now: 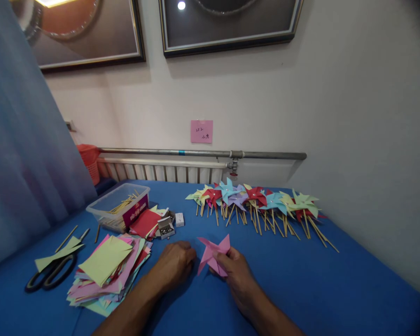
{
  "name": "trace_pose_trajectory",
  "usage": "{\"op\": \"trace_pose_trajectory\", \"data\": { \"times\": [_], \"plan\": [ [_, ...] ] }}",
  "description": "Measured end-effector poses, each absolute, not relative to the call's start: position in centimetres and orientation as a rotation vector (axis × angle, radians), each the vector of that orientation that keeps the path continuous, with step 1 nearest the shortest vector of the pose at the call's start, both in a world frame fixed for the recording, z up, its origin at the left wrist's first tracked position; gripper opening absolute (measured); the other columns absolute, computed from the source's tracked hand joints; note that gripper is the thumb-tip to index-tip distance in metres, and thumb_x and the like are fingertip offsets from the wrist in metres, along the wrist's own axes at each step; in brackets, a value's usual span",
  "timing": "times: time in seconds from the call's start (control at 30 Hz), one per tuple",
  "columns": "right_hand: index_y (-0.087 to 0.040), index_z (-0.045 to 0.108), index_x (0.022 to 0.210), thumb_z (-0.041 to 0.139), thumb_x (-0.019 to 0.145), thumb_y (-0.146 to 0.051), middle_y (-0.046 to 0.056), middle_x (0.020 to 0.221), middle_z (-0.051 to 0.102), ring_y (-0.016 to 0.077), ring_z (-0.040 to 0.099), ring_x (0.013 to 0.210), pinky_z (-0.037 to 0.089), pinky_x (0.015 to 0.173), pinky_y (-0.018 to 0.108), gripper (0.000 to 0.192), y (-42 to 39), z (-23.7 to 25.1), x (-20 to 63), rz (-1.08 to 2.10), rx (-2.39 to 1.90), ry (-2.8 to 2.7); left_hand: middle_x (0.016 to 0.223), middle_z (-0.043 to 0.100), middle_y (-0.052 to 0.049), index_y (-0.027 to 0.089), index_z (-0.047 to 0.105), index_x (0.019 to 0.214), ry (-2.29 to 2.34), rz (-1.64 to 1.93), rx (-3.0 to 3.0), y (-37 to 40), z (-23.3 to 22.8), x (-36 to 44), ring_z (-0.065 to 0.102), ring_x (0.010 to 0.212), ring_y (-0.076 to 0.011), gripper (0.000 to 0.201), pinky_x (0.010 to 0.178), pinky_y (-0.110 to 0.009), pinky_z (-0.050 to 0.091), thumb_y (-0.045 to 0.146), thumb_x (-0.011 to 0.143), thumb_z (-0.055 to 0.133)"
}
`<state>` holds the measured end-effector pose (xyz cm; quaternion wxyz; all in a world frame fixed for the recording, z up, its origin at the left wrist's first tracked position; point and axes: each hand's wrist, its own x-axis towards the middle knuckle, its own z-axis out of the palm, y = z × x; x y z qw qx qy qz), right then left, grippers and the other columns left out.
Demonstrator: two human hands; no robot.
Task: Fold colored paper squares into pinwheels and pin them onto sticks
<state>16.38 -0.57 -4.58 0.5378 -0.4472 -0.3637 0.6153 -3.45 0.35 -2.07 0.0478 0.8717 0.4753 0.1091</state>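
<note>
My right hand pinches a pink paper pinwheel at its centre, thumb on top, with the folded blades spreading out to the left and upward. Just left of it, apart from the paper, my left hand is closed with its fingers curled down near the table. Whatever it may hold is hidden. Beyond the left hand lies a small open box of metal pins, with a small white box beside it. A stack of coloured paper squares sits left of my left forearm.
Finished pinwheels on sticks lie in a row at the back right. At the left are a clear plastic tub of sticks, red paper sheets and black-handled scissors under a pale green strip. A blue cloth covers the table.
</note>
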Motion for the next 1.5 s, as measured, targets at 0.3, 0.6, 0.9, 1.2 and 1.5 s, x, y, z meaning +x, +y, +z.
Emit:
{"op": "trace_pose_trajectory", "data": {
  "times": [0.3,0.6,0.9,1.2,1.5],
  "plan": [
    [-0.015,0.075,0.086,0.089,0.063,-0.036,-0.001,0.066,0.069,0.0141,0.054,0.057,0.043,0.059,0.027,0.034,-0.6,-4.5,16.4,1.481,-1.055,-0.825,0.086,0.069,-0.007,0.02,0.069,0.082,1.498,0.358,2.636,0.7,-2.3,-3.9,0.064,0.082,-0.0195,0.024,0.067,-0.03,0.035,0.011,0.093,0.049],
    [-0.016,0.075,0.084,0.089,0.063,-0.036,-0.002,0.064,0.067,0.0144,0.054,0.058,0.044,0.06,0.027,0.032,-0.5,-5.0,16.5,1.479,-1.075,-0.821,0.087,0.07,-0.008,0.019,0.068,0.083,1.563,0.289,2.604,0.5,-1.6,-4.0,0.064,0.082,-0.0199,0.024,0.067,-0.03,0.035,0.012,0.095,0.048],
    [-0.017,0.076,0.087,0.088,0.066,-0.035,0.0,0.069,0.07,0.0158,0.057,0.06,0.045,0.06,0.027,0.03,-0.7,-4.6,16.5,1.476,-1.062,-0.838,0.086,0.068,-0.008,0.018,0.067,0.083,1.528,0.289,2.613,0.7,-1.9,-4.2,0.062,0.078,-0.0187,0.03,0.067,-0.029,0.036,0.018,0.1,0.043],
    [-0.016,0.075,0.086,0.088,0.065,-0.035,-0.002,0.065,0.066,0.0132,0.053,0.057,0.042,0.058,0.026,0.032,-0.5,-4.9,16.5,1.483,-1.067,-0.828,0.09,0.07,-0.008,0.018,0.068,0.083,1.612,0.304,2.519,0.6,-1.6,-3.9,0.064,0.084,-0.0194,0.025,0.072,-0.029,0.039,0.013,0.096,0.047],
    [-0.015,0.075,0.085,0.088,0.063,-0.034,-0.002,0.066,0.068,0.0135,0.055,0.059,0.042,0.057,0.026,0.031,-0.6,-4.6,16.4,1.489,-1.063,-0.817,0.09,0.069,-0.008,0.018,0.067,0.084,1.571,0.303,2.592,0.2,-1.3,-3.9,0.063,0.083,-0.0199,0.022,0.071,-0.03,0.039,0.013,0.093,0.048]
  ]
}}
